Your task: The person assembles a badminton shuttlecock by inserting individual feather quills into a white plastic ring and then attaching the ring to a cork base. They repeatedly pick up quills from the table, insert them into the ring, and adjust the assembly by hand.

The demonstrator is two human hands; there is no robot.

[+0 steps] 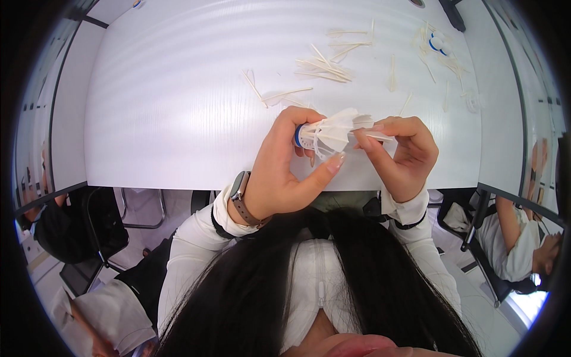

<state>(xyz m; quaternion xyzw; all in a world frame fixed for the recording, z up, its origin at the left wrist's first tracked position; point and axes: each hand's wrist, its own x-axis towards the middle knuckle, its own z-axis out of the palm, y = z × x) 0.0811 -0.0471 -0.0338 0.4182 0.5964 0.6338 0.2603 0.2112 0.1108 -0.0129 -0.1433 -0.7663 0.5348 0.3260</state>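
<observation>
My left hand (285, 166) is wrapped round a shuttlecock (333, 132) with white feathers and a blue band at its cork end. The shuttlecock lies on its side in the air, cork to the left and feathers to the right. A loose white ring of thread or plastic hangs about its shafts. At the feather end, the thumb and fingertips of my right hand (404, 152) pinch a single white feather (380, 137), its shaft pointing right. Whether that feather is still joined to the skirt I cannot tell.
Loose pale feathers and shafts (324, 71) are strewn over the white table (166, 119) beyond my hands. At the far right lie blue-banded white cork pieces (439, 43) among more feathers. Low partitions (501, 89) border the table's sides. People sit on chairs to both sides.
</observation>
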